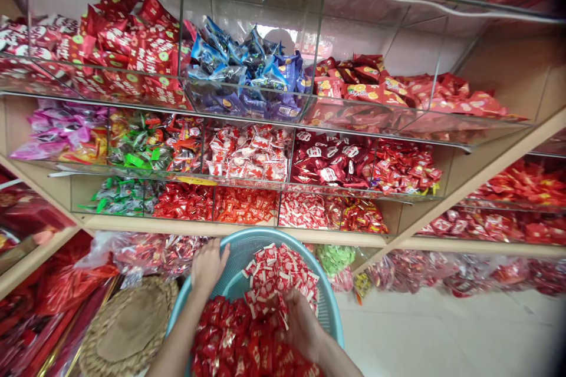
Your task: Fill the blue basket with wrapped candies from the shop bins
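A round teal plastic basket (335,312) stands below the shelves, holding two heaps of wrapped candies. Small red-and-white wrapped candies (283,271) fill its far right side, while shiny dark red wrapped candies (230,336) with gold print lie nearest me. My left hand (209,268) is at the basket's far left rim, its thumb apart from the outstretched fingers, with nothing seen in it. Inside the basket, my right hand (305,324) curls its fingers into the candies where the two heaps meet; its fingertips are partly hidden among red-and-white pieces.
Glass-fronted shelves (247,106) carry compartments of bagged and wrapped sweets. A woven straw stool (132,324) stands left of the basket. Clear bags of sweets (411,271) line the floor under the lowest shelf. Pale floor tiles (442,336) extend to the right.
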Available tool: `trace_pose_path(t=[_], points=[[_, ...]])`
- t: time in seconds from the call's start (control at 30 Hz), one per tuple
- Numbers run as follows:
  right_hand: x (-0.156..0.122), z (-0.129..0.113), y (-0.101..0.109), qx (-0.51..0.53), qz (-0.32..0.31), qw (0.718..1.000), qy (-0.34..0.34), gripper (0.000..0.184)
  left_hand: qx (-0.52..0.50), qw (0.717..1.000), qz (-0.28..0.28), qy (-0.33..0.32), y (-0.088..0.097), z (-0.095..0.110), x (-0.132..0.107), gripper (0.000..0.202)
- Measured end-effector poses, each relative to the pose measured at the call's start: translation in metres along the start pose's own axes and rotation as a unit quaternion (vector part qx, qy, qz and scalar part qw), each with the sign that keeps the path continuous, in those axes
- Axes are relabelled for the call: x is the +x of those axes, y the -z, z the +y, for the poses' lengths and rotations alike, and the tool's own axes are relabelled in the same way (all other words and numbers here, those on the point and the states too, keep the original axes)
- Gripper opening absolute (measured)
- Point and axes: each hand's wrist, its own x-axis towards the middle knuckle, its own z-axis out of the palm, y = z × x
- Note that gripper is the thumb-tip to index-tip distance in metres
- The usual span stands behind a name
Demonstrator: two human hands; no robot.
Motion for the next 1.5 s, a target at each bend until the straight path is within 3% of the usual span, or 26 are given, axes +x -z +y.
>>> trace_pose_path(t=[0.17, 0.27, 0.33, 0.43, 0.57, 0.7, 0.8, 0.9, 1.0, 1.17, 1.27, 1.37, 1.43, 1.5], points=[[-0.002, 0.0, -0.001, -0.072, 0.021, 0.997, 0.008, 0.01, 0.011, 1.0, 0.001, -0.003, 0.001, 0.0, 0.0, 0.048], [-0.002, -0.009, 0.0, -0.191, 0.024, 0.976, 0.099, 0.019, 0.012, 1.0, 0.001, -0.005, 0.001, 0.0, 0.0, 0.047], [0.001, -0.021, 0.003, -0.277, 0.025, 0.946, 0.169, 0.024, 0.011, 1.0, 0.004, -0.008, 0.001, 0.0, 0.0, 0.047], [0.012, -0.046, 0.007, -0.41, 0.072, 0.864, 0.283, 0.027, 0.01, 1.0, 0.009, -0.009, 0.0, 0.0, -0.001, 0.048], [0.03, -0.077, 0.004, -0.57, 0.161, 0.705, 0.391, 0.015, 0.009, 1.0, 0.014, -0.005, -0.001, -0.001, -0.001, 0.047], [0.045, -0.089, -0.009, -0.699, 0.216, 0.579, 0.361, 0.016, 0.002, 1.0, 0.017, -0.004, -0.002, -0.001, -0.002, 0.047], [0.055, -0.087, -0.019, -0.773, 0.233, 0.502, 0.311, 0.018, -0.004, 1.0, 0.02, -0.007, -0.002, -0.002, -0.002, 0.046], [0.066, -0.083, -0.026, -0.813, 0.252, 0.445, 0.278, 0.019, -0.008, 1.0, 0.02, -0.007, -0.001, -0.002, -0.001, 0.046], [0.075, -0.08, -0.028, -0.828, 0.269, 0.415, 0.263, 0.021, -0.009, 1.0, 0.019, -0.006, -0.001, -0.002, -0.002, 0.046], [0.076, -0.077, -0.027, -0.827, 0.274, 0.418, 0.259, 0.018, -0.006, 1.0, 0.022, -0.006, -0.002, -0.003, -0.002, 0.046], [0.068, -0.08, -0.024, -0.789, 0.281, 0.465, 0.286, 0.017, -0.007, 1.0, 0.02, -0.007, -0.003, -0.003, -0.002, 0.046], [0.057, -0.084, -0.019, -0.693, 0.252, 0.575, 0.355, 0.019, -0.011, 1.0, 0.018, -0.001, -0.003, -0.002, -0.001, 0.046], [0.048, -0.083, -0.015, -0.587, 0.196, 0.69, 0.375, 0.026, -0.012, 1.0, 0.015, 0.0, -0.003, -0.002, -0.001, 0.046], [0.038, -0.081, -0.012, -0.442, 0.132, 0.819, 0.341, 0.033, -0.011, 1.0, 0.013, -0.002, -0.003, -0.001, -0.001, 0.047]])
